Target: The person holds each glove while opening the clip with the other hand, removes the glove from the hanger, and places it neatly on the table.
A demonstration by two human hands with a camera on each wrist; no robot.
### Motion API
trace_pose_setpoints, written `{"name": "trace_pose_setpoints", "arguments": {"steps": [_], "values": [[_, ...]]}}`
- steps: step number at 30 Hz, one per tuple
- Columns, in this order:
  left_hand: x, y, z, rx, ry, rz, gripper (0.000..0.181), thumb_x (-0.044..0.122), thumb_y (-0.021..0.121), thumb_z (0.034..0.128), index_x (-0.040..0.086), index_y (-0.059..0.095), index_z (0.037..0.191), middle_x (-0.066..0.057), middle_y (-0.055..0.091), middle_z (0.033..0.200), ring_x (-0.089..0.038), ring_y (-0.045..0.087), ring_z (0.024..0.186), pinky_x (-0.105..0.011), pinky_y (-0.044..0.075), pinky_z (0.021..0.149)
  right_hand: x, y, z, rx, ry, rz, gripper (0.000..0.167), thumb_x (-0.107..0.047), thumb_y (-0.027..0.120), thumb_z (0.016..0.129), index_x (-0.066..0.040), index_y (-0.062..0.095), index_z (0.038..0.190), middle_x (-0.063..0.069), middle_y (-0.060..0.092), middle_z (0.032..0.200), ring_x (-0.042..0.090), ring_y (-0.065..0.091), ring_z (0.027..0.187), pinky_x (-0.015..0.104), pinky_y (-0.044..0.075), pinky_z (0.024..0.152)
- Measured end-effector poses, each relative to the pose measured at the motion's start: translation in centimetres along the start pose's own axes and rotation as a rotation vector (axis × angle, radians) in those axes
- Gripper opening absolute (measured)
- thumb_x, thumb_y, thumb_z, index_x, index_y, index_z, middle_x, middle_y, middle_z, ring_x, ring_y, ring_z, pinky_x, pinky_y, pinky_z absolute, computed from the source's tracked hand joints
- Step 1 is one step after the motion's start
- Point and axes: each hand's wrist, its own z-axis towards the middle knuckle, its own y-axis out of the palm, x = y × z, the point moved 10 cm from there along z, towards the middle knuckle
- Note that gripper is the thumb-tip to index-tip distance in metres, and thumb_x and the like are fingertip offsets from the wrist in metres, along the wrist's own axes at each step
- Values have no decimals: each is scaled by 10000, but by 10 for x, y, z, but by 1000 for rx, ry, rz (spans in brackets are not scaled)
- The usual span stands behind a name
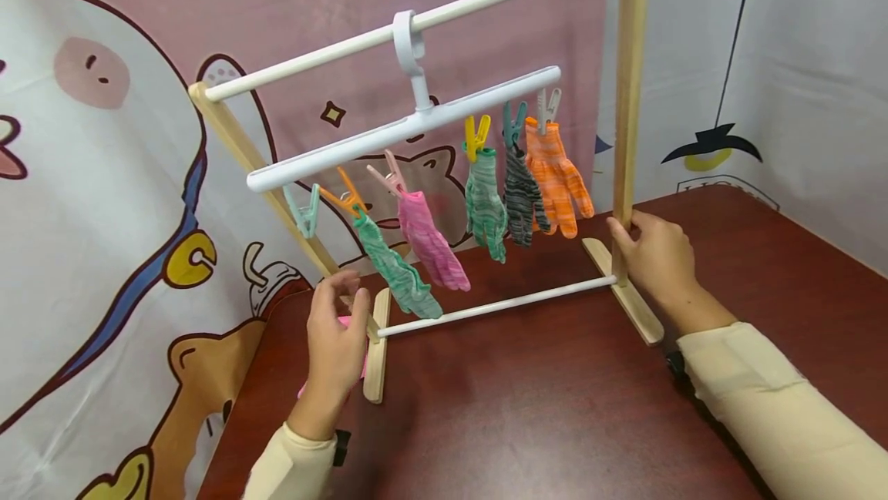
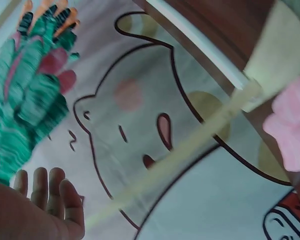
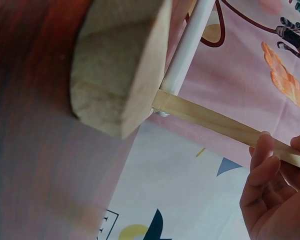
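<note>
A wooden drying rack (image 1: 631, 99) with white rods stands on the table. From its top rod hangs a white hanger (image 1: 333, 152) with several clothespins. Clipped to it are a green glove (image 1: 395, 269), a pink glove (image 1: 430, 242), a second green glove (image 1: 486, 203), a black-grey glove (image 1: 522, 196) and an orange glove (image 1: 555, 176). My right hand (image 1: 655, 257) pinches the right post (image 3: 215, 120) low down between thumb and fingers. Beside the left post (image 2: 190, 142) is my left hand (image 1: 336, 338), its fingers loosely bent and holding nothing.
A mint clothespin (image 1: 303, 211) at the hanger's left end carries nothing. Something pink and soft (image 2: 295, 122) lies by the left foot (image 1: 375, 373) of the rack, mostly hidden behind my left hand in the head view. Printed cloth (image 1: 83, 215) hangs behind the dark red table (image 1: 527, 407).
</note>
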Motion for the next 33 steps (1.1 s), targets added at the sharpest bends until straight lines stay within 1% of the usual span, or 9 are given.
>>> {"name": "trace_pose_setpoints", "arguments": {"steps": [4,8,12,15,18,22,25,29,33], "values": [[12,7,0,3,39,-66,341,100,605,976,-8,544,1293,-192,588,1167,-193,524,1007,-288,410,862,-1,-1,0,7,-4,0,342,-349,596,1001,-28,709,963,216,710,766,392,639,627,478,386,460],[16,12,0,13,-4,-157,411,121,585,982,41,494,1375,-145,561,1305,-154,501,1111,-345,397,938,-2,0,0,9,-3,0,341,-344,602,998,-23,711,965,211,710,757,373,637,614,436,368,447],[23,16,-1,28,-20,-254,498,117,576,980,74,427,1452,-82,505,1423,-202,465,1289,-351,363,1050,-3,1,1,7,-7,1,366,-360,598,1000,-13,714,977,209,713,757,354,639,605,400,357,439],[28,22,1,25,-20,-322,568,126,575,987,103,358,1511,-63,452,1492,-232,406,1387,-420,326,1122,-3,2,2,10,-12,5,379,-360,597,1001,1,714,994,221,714,774,349,643,604,402,363,440],[28,28,2,13,-56,-376,639,148,581,987,156,289,1555,-20,398,1551,-221,375,1423,-494,317,1160,-4,1,1,15,-10,1,372,-360,596,1001,-7,715,991,214,714,771,344,635,599,407,363,443],[28,34,4,7,-97,-409,707,165,584,982,188,219,1588,-5,344,1594,-256,355,1445,-569,332,1156,-5,2,-1,20,-10,-1,338,-347,607,995,-29,713,951,186,709,743,312,600,566,383,348,432],[29,35,5,10,-106,-425,724,185,580,983,185,196,1597,-31,317,1612,-291,331,1464,-583,295,1172,-7,2,-1,26,-19,3,327,-339,611,993,-33,713,940,188,712,748,310,597,566,392,358,435],[31,38,8,11,-109,-447,728,235,583,984,185,194,1596,-77,312,1610,-316,333,1458,-576,267,1185,-6,0,-1,40,-14,2,329,-344,610,992,-34,716,960,204,718,771,355,631,612,448,390,463],[31,41,11,28,-101,-462,729,266,590,982,176,199,1591,-107,337,1584,-295,352,1439,-535,269,1191,-2,-3,-1,49,-3,-7,332,-349,611,991,-34,715,968,204,716,773,365,631,625,443,381,467]]}}
